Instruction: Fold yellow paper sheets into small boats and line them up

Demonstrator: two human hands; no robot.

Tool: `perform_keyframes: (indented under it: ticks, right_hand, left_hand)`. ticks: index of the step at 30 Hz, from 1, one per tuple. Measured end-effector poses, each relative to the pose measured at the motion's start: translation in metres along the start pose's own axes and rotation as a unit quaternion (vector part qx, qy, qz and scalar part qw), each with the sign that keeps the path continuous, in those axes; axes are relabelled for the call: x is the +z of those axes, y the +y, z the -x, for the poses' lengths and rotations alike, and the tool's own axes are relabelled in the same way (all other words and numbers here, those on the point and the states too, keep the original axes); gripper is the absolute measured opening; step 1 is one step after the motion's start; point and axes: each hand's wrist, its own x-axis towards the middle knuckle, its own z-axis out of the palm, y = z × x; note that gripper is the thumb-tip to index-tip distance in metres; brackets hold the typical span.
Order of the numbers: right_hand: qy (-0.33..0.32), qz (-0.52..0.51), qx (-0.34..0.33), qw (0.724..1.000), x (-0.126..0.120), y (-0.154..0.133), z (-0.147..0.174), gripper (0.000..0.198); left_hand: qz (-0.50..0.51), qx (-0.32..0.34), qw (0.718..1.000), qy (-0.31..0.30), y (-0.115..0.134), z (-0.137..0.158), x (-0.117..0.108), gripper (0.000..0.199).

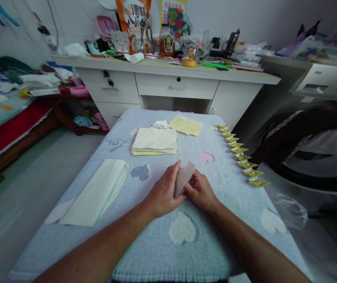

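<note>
A small folded piece of paper (184,177) is held up between my two hands over the middle of the cloth-covered table. My left hand (166,191) grips its left side, thumb below and fingers behind. On the right edge my right hand (200,189) pinches it with curled fingers. Just beyond lies a stack of cream paper sheets (154,140), with yellow sheets (186,125) behind it to the right. A long folded pale-green paper (97,192) rests at the left. Along the right table edge runs a row of several folded yellow paper shapes (243,157).
A blue cloth with hearts (145,243) covers the table. Crumpled white tissue (159,124) sits behind the stack. A white desk (174,84) crowded with jars and bags stands at the back. To the right is a washing machine (327,78), to the left a bed (6,118).
</note>
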Motion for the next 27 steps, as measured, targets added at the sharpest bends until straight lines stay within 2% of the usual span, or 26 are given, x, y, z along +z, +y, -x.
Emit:
perform_keyframes:
  ticks: [3, 9, 13, 17, 20, 23, 27]
  right_hand:
    - [0.002, 0.062, -0.012, 0.998, -0.001, 0.002, 0.001, 0.009]
    - [0.0, 0.136, -0.055, 0.989, -0.001, -0.004, 0.0, 0.007]
    - [0.017, 0.118, -0.05, 0.992, 0.0, -0.009, 0.001, 0.005]
    - [0.06, 0.083, -0.05, 0.993, 0.0, -0.01, 0.002, 0.011]
    - [0.064, 0.063, -0.043, 0.995, 0.0, -0.009, 0.003, 0.007]
    - [0.07, 0.064, -0.047, 0.994, -0.001, -0.009, 0.002, 0.01]
    - [0.079, 0.109, -0.08, 0.988, -0.001, -0.012, 0.002, 0.021]
  left_hand:
    - [0.007, -0.013, 1.0, 0.017, 0.001, 0.001, 0.002, 0.101]
    - [0.048, -0.083, 0.994, 0.05, 0.002, -0.001, 0.001, 0.095]
    - [0.037, -0.086, 0.994, 0.063, 0.002, -0.003, 0.003, 0.092]
    - [0.017, -0.029, 0.997, 0.069, 0.006, -0.003, 0.005, 0.096]
    - [0.022, -0.002, 0.998, 0.063, 0.008, -0.001, 0.004, 0.097]
    - [0.052, -0.019, 0.997, 0.056, 0.009, 0.001, 0.002, 0.093]
    - [0.123, -0.076, 0.989, 0.037, 0.007, 0.003, -0.002, 0.082]
